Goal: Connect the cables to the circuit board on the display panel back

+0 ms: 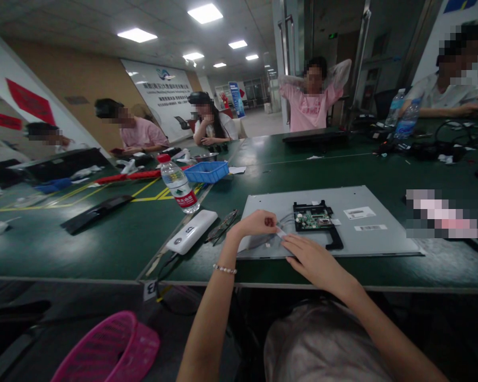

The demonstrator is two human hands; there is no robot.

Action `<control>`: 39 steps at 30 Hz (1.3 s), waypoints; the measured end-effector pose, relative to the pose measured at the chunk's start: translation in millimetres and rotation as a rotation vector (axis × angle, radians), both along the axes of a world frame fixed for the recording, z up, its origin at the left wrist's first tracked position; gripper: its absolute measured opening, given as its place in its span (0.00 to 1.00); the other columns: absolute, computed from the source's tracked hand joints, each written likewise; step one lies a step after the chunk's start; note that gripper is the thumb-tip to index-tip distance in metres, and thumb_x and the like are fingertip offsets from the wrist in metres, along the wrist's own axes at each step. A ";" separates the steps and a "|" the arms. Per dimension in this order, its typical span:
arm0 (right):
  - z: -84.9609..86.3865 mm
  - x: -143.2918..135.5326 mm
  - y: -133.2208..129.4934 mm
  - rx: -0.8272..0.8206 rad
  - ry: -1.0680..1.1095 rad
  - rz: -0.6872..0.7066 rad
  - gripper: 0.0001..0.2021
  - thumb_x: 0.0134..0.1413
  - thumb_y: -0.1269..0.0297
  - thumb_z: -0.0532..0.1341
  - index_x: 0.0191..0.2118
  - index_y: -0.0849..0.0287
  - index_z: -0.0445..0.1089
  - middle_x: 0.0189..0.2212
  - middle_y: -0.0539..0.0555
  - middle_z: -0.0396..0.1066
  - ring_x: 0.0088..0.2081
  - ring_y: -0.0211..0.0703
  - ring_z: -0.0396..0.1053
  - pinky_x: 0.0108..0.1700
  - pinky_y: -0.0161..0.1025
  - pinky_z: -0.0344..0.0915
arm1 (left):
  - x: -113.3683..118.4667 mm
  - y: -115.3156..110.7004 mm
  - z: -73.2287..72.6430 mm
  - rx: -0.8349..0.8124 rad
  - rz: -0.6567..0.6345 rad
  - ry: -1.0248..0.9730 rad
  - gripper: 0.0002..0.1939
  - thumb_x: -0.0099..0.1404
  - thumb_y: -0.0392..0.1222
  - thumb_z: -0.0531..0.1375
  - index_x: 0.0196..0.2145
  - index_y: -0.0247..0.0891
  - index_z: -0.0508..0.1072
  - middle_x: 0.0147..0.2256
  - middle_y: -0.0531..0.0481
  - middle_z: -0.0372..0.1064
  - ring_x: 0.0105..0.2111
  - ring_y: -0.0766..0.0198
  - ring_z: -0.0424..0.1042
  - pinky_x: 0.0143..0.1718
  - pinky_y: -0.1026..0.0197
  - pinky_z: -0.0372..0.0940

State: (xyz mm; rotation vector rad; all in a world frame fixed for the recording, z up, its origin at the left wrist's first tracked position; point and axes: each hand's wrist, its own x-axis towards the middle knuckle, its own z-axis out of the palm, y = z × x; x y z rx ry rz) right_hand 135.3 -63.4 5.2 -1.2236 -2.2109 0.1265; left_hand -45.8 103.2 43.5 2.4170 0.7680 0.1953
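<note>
A grey metal panel (366, 199) lies flat on the green table. On it sits a black frame with a green circuit board (314, 219), and thin grey cables run from its left side. My left hand (257, 223) is over the panel's left part, its fingers curled on a whitish strip (281, 232) beside the cables. My right hand (308, 257) rests near the panel's front edge, palm down, fingertips at the strip's lower end. Both hands are close together, left of the black frame.
Left of the panel are glasses (222, 226), a white power bank (193, 232), a water bottle (179, 185) and a blue basket (207, 172). A black device (97, 214) lies farther left. A pink basket (107, 350) stands below the table edge. People sit across and around the table.
</note>
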 end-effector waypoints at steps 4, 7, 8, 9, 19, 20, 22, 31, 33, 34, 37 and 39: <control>1.7 0.8 -0.7 -0.003 -0.023 -0.009 0.19 0.61 0.68 0.54 0.56 0.64 0.66 0.56 0.62 0.66 0.59 0.50 0.61 0.60 0.50 0.60 | 0.3 1.5 -2.5 0.001 0.021 0.019 0.11 0.53 0.47 0.64 0.27 0.35 0.71 0.22 0.56 0.65 0.24 0.69 0.63 0.26 0.68 0.55; 0.7 0.4 0.0 0.007 -0.013 -0.003 0.18 0.61 0.68 0.54 0.55 0.63 0.66 0.55 0.62 0.67 0.58 0.49 0.62 0.59 0.50 0.61 | 1.2 2.3 -5.1 0.013 0.041 0.024 0.13 0.52 0.48 0.64 0.27 0.35 0.71 0.22 0.56 0.65 0.24 0.69 0.63 0.26 0.67 0.54; 0.1 -0.4 0.2 0.010 -0.010 -0.002 0.17 0.61 0.68 0.54 0.55 0.63 0.66 0.54 0.62 0.68 0.58 0.49 0.63 0.59 0.50 0.61 | 1.4 2.5 -5.8 0.016 0.046 0.026 0.13 0.52 0.49 0.65 0.27 0.35 0.71 0.21 0.56 0.64 0.24 0.68 0.62 0.26 0.67 0.54; -0.3 -1.5 0.2 0.011 -0.010 -0.003 0.17 0.61 0.69 0.54 0.54 0.62 0.67 0.54 0.62 0.69 0.57 0.50 0.63 0.59 0.50 0.62 | 1.5 2.5 -6.4 0.020 0.051 0.030 0.14 0.52 0.49 0.65 0.26 0.35 0.71 0.21 0.56 0.64 0.24 0.68 0.62 0.25 0.67 0.54; 49.6 45.9 12.7 -0.044 -0.126 0.008 0.16 0.59 0.63 0.57 0.52 0.57 0.70 0.49 0.59 0.72 0.51 0.53 0.69 0.52 0.50 0.66 | 1.9 3.5 -6.5 0.024 0.045 0.052 0.16 0.52 0.52 0.65 0.26 0.36 0.70 0.22 0.56 0.64 0.24 0.68 0.62 0.26 0.66 0.54; 56.5 61.8 21.2 -0.069 -0.114 -0.007 0.15 0.60 0.62 0.56 0.50 0.56 0.71 0.48 0.57 0.73 0.49 0.52 0.71 0.50 0.49 0.67 | 2.1 3.7 -6.5 0.020 0.041 0.052 0.16 0.52 0.52 0.65 0.26 0.36 0.70 0.22 0.56 0.64 0.24 0.68 0.62 0.26 0.66 0.54; 64.4 95.8 41.5 -0.107 -0.091 -0.064 0.13 0.60 0.63 0.55 0.46 0.57 0.73 0.45 0.56 0.75 0.45 0.50 0.73 0.47 0.46 0.69 | 2.5 4.1 -6.6 0.010 0.035 0.050 0.15 0.52 0.51 0.64 0.26 0.36 0.69 0.22 0.56 0.64 0.24 0.68 0.62 0.26 0.66 0.54; 24.2 172.5 83.5 -0.435 0.013 -0.139 0.11 0.54 0.62 0.57 0.36 0.59 0.76 0.32 0.56 0.77 0.34 0.45 0.75 0.37 0.39 0.69 | 2.4 5.2 -6.9 0.000 0.022 0.051 0.16 0.53 0.52 0.64 0.27 0.36 0.69 0.23 0.56 0.63 0.24 0.68 0.62 0.27 0.67 0.55; 19.9 171.1 82.2 -0.475 0.002 -0.125 0.11 0.52 0.61 0.58 0.35 0.59 0.76 0.32 0.55 0.77 0.34 0.45 0.74 0.38 0.39 0.68 | 2.5 5.0 -6.2 0.001 0.019 0.053 0.15 0.54 0.51 0.64 0.27 0.36 0.68 0.23 0.56 0.63 0.25 0.68 0.62 0.27 0.67 0.55; 19.0 169.9 81.9 -0.504 -0.001 -0.115 0.11 0.51 0.60 0.59 0.36 0.58 0.76 0.33 0.54 0.77 0.35 0.45 0.74 0.38 0.38 0.68 | 2.7 4.7 -5.7 0.003 0.019 0.054 0.15 0.54 0.51 0.64 0.28 0.36 0.68 0.23 0.56 0.63 0.25 0.68 0.62 0.27 0.67 0.55; 17.5 166.9 82.5 -0.592 -0.003 -0.085 0.11 0.47 0.59 0.62 0.36 0.59 0.75 0.34 0.54 0.77 0.35 0.45 0.73 0.38 0.37 0.67 | 3.0 3.9 -3.4 0.028 0.026 0.059 0.16 0.53 0.51 0.65 0.31 0.37 0.68 0.24 0.57 0.62 0.25 0.68 0.62 0.27 0.67 0.54; 16.9 167.9 83.6 -0.630 -0.005 -0.073 0.11 0.45 0.59 0.63 0.34 0.59 0.74 0.33 0.53 0.76 0.35 0.45 0.73 0.38 0.36 0.66 | 3.0 3.5 -2.0 0.045 0.030 0.069 0.17 0.53 0.52 0.65 0.34 0.37 0.68 0.25 0.57 0.62 0.25 0.68 0.62 0.27 0.67 0.53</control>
